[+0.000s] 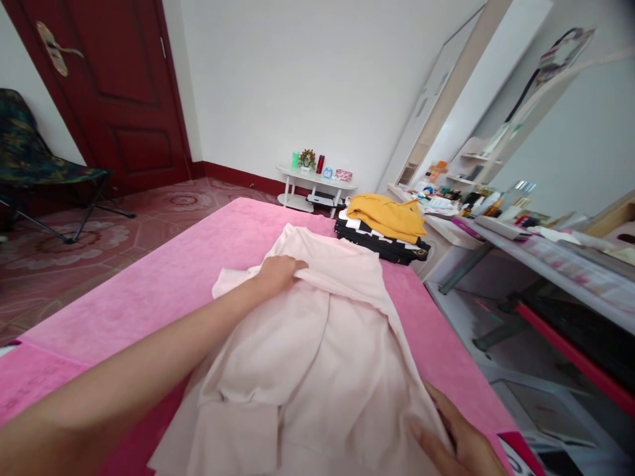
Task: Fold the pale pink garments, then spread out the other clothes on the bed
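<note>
A pale pink long-sleeved top point(347, 357) lies spread over the pink bed cover, with one sleeve laid across its body and the gathered cuff near the lower left. My left hand point(280, 272) is closed on a fold of the fabric toward the far end, thumb pointing right. At the lower right, my right hand point(461, 430) grips the garment's side edge, its thumb on top and the fingers partly hidden behind the cloth. The near end of the top runs out of view at the bottom.
Beyond the top, a stack of folded clothes point(381, 228) with a yellow garment point(389, 215) uppermost sits at the bed cover's point(163, 284) far right corner. A cluttered dressing table point(496, 225) runs along the right. A camouflage folding chair point(44, 165) stands left, and a small white stand point(310, 175) behind.
</note>
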`<state>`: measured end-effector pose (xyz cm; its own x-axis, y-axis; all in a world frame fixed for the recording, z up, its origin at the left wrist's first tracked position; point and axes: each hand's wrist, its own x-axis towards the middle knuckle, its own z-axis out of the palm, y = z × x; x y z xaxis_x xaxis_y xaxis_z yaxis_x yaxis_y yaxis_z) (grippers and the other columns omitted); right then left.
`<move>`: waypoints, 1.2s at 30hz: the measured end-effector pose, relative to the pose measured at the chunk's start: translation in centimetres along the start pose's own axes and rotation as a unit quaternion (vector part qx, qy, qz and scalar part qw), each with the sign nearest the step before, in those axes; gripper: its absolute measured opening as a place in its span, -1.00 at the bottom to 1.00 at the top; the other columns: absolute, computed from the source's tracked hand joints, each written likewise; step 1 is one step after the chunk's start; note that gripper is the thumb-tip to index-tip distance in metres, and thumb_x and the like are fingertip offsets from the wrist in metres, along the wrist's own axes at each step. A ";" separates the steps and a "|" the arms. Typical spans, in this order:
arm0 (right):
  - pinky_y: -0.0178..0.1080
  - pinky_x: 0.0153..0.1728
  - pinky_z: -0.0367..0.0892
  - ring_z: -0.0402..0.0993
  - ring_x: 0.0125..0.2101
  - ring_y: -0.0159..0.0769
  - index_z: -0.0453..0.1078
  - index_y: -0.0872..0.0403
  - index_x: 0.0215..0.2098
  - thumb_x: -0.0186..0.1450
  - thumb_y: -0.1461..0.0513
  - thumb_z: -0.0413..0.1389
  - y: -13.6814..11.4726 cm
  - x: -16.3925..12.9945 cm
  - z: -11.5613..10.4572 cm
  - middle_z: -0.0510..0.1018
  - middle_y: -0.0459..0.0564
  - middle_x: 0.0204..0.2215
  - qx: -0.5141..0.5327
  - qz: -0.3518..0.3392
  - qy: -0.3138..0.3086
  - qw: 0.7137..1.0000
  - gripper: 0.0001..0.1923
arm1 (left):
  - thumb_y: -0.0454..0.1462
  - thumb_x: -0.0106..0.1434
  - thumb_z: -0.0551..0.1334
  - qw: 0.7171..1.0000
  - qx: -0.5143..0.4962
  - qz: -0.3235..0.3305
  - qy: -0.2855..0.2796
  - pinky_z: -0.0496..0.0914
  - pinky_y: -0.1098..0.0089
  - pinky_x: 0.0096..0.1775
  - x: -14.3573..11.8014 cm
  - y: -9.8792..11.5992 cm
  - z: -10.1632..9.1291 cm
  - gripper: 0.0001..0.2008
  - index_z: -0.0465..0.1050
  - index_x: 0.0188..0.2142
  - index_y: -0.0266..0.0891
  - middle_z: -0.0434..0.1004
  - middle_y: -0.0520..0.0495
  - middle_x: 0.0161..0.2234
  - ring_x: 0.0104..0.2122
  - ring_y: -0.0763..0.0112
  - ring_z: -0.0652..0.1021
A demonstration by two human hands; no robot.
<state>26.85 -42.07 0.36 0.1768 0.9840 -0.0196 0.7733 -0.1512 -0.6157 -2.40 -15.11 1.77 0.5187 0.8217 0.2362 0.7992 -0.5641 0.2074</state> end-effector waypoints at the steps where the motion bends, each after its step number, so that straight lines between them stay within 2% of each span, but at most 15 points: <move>1: -0.25 0.05 0.31 0.36 0.06 -0.15 0.29 0.08 0.15 0.17 -0.02 0.09 -0.6 0.2 -0.2 0.44 0.06 0.05 0.024 -0.004 0.007 1.000 -0.37 | -0.25 0.19 0.15 1.000 0.000 -0.002 0.010 0.38 0.25 -0.14 0.8 -0.1 -0.6 -0.69 0.48 -0.07 0.00 0.56 -0.06 -0.20 -0.18 0.16 0.54; 6: -0.27 -0.04 0.38 0.43 0.00 -0.14 0.37 0.06 0.09 0.13 -0.02 0.16 -3.5 0.8 -1.0 0.52 0.06 -0.05 0.123 -0.011 0.020 0.992 -0.39 | -0.46 0.09 0.11 0.995 -0.020 -0.004 0.102 0.35 0.38 -0.06 5.8 -0.4 -4.6 -0.52 0.50 -0.07 0.00 0.56 0.07 -0.10 -0.08 0.29 0.51; 10: -0.26 -0.02 0.37 0.38 0.04 -0.15 0.29 0.07 0.16 0.17 -0.03 0.13 -4.7 1.2 -0.4 0.44 0.09 0.04 0.195 -0.004 -0.013 0.981 -0.35 | -0.47 0.09 0.11 0.985 -0.028 0.001 0.169 0.34 0.37 -0.06 8.8 0.5 -8.3 -0.55 0.52 -0.09 -0.07 0.55 0.05 -0.10 -0.06 0.30 0.49; 15: -0.19 0.06 0.29 0.38 0.04 -0.17 0.15 0.11 0.24 0.21 -0.02 0.12 -6.2 1.9 1.6 0.38 0.13 0.10 0.273 -0.006 -0.063 0.960 -0.29 | -0.44 0.12 0.14 0.979 0.002 0.025 0.204 0.32 0.29 -0.07 10.1 1.4 -12.1 -0.64 0.54 -0.12 -0.20 0.55 -0.03 -0.15 -0.08 0.21 0.49; 19: -0.17 0.08 0.26 0.34 0.07 -0.20 0.07 0.15 0.27 0.25 0.05 0.09 -8.2 2.5 3.5 0.33 0.17 0.13 0.323 -0.020 -0.110 0.940 -0.30 | -0.44 0.12 0.14 0.976 0.040 0.026 0.213 0.31 0.27 -0.09 9.9 0.5 -13.8 -0.66 0.55 -0.14 -0.21 0.53 -0.05 -0.18 -0.09 0.17 0.48; 24: -0.17 0.02 0.30 0.37 0.03 -0.20 0.08 0.15 0.26 0.23 0.13 0.10 -11.3 3.4 5.5 0.37 0.17 0.09 0.366 -0.029 -0.146 0.918 -0.32 | -0.41 0.13 0.20 0.980 0.067 -0.003 0.187 0.28 0.28 -0.08 9.0 -1.7 -14.3 -0.72 0.56 -0.16 -0.24 0.53 -0.10 -0.19 -0.11 0.17 0.47; 27: -0.20 -0.01 0.32 0.37 0.01 -0.20 0.08 0.11 0.27 0.21 0.14 0.12 -12.5 3.9 6.7 0.42 0.15 0.03 0.367 -0.043 -0.150 0.917 -0.31 | -0.41 0.14 0.19 0.980 0.079 -0.017 0.184 0.28 0.31 -0.08 8.5 -3.2 -14.2 -0.73 0.55 -0.17 -0.24 0.53 -0.09 -0.20 -0.12 0.21 0.48; 30: -0.29 -0.17 0.37 0.45 -0.16 -0.27 0.05 0.12 0.28 0.20 0.15 0.12 -12.9 4.1 8.1 0.50 0.11 -0.12 0.349 -0.057 -0.174 0.919 -0.28 | -0.40 0.16 0.15 0.978 0.111 -0.016 0.177 0.27 0.34 -0.09 8.2 -4.7 -13.7 -0.71 0.55 -0.17 -0.16 0.53 -0.05 -0.18 -0.11 0.24 0.48; 33: -0.43 -0.48 0.26 0.41 -0.46 -0.42 0.21 0.17 0.18 0.15 0.13 0.16 -12.9 4.1 8.9 0.48 -0.04 -0.41 0.311 -0.076 -0.273 0.907 -0.34 | -0.36 0.13 0.20 0.980 0.167 -0.057 0.094 0.25 0.27 -0.04 7.8 -5.8 -12.7 -0.76 0.55 -0.22 -0.15 0.53 -0.11 -0.16 -0.04 0.14 0.45; 36: -0.46 -0.60 0.11 0.29 -0.61 -0.49 0.43 0.22 -0.11 0.15 0.04 0.15 -13.3 4.4 8.2 0.38 -0.12 -0.60 0.300 -0.059 -0.362 0.881 -0.53 | -0.34 0.02 0.29 0.977 0.186 -0.102 -0.027 0.20 0.08 0.01 7.2 -6.2 -10.9 -0.82 0.57 -0.32 -0.21 0.55 -0.23 -0.23 -0.02 -0.04 0.42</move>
<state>12.36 -34.93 2.01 -0.4856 0.8245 -0.2903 0.2614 -0.1799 -0.9483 -6.94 -6.57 12.56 0.3436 0.9230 0.1735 0.9377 -0.3270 -0.1175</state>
